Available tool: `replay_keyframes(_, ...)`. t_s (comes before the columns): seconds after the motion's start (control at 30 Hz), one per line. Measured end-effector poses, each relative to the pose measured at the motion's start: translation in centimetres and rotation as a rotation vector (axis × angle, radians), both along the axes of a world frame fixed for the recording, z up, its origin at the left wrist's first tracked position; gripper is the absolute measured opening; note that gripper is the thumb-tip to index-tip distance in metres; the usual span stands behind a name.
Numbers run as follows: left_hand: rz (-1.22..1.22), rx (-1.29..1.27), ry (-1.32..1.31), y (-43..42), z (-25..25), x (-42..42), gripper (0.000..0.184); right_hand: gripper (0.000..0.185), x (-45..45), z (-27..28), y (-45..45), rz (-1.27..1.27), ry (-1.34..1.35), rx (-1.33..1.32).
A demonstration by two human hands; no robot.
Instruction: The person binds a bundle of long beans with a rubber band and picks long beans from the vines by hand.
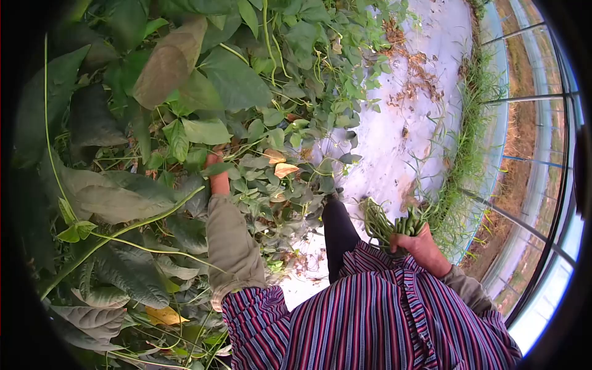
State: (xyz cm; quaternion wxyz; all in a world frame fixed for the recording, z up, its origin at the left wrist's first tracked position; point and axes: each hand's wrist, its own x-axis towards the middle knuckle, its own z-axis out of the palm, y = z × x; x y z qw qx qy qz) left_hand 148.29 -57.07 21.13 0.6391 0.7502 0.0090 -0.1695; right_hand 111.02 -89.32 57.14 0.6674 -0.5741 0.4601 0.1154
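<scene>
My right hand point(420, 248) is closed around a bunch of long green beans point(377, 223), whose thin pods bend out to the left and whose ends stick up above the fist. My left arm stretches forward into the bean plants point(237, 83). Leaves cover most of my left hand point(217, 161); only its back and wrist show, so its fingers and anything in them are hidden. A dry yellow-orange leaf point(285, 169) lies just right of that hand. Slender green pods point(269, 40) hang among the leaves farther ahead.
Whitish ground sheeting point(413, 123) with dry leaves runs along the right of the plants. Grass point(472, 135) borders it, beside a metal-framed clear wall point(524, 98). Large leaves and a vine stem point(117, 231) crowd the left side. My dark trouser leg point(338, 231) stands on the path.
</scene>
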Motion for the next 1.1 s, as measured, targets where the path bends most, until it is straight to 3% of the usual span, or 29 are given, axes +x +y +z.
replay_keyframes(0.03, -0.005, 0.001, 0.003, 0.3, 0.5, -0.9, 0.023, 0.003, 0.1, 0.3, 0.0, 0.049, 0.008, 0.0)
replay_keyframes(0.07, -0.09, 0.343, -0.211, 0.1, 2.8, -1.8, 0.021, 0.004, 0.0, 0.3, -0.1, 0.069, -0.018, 0.01)
replay_keyframes(0.13, -0.134, 0.616, -0.476, -1.1, 8.9, -4.5, 0.017, 0.003, 0.4, 1.2, 0.0, 0.055, -0.025, 0.03)
replay_keyframes(0.17, -0.139, 0.616, -0.478, -1.9, 13.0, -5.9, 0.017, 0.004, 0.7, 1.6, 0.0, 0.047, -0.037, 0.048)
replay_keyframes(0.23, -0.059, 0.166, -0.241, -3.5, 21.8, -8.6, 0.017, 0.006, 0.5, 2.1, 0.0, 0.057, -0.056, 0.057)
replay_keyframes(0.37, -0.036, -0.048, -0.08, -6.7, 33.0, -12.6, 0.022, 0.002, 0.6, 3.9, -0.4, 0.158, -0.096, 0.092)
replay_keyframes(0.43, -0.057, -0.431, 0.09, -8.2, 36.3, -15.0, 0.022, 0.01, 0.0, 3.6, -0.3, 0.187, -0.182, 0.111)
replay_keyframes(0.5, -0.019, -0.499, 0.09, -9.1, 37.5, -17.4, 0.027, 0.01, -0.6, 3.3, -0.6, 0.221, -0.229, 0.117)
replay_keyframes(0.57, -0.085, -0.729, 0.141, -9.4, 38.0, -19.7, 0.031, 0.01, -1.3, 2.9, -1.3, 0.292, -0.314, 0.073)
replay_keyframes(0.8, 0.075, -0.816, -0.026, -10.2, 40.4, -26.0, 0.04, 0.007, -1.4, 4.8, -7.0, 0.409, -0.39, 0.088)
replay_keyframes(0.83, 0.099, -0.884, -0.064, -5.7, 38.8, -28.5, 0.04, 0.005, -3.8, 4.3, -3.3, 0.405, -0.435, 0.029)
replay_keyframes(0.93, 0.181, -0.986, -0.004, -7.9, 37.9, -27.8, 0.04, 0.004, -2.9, 5.3, -9.2, 0.436, -0.447, 0.06)
replay_keyframes(1.1, 0.394, -1.091, 0.091, -7.2, 32.8, -30.8, 0.032, 0.004, -5.3, 5.4, -10.4, 0.502, -0.481, -0.001)
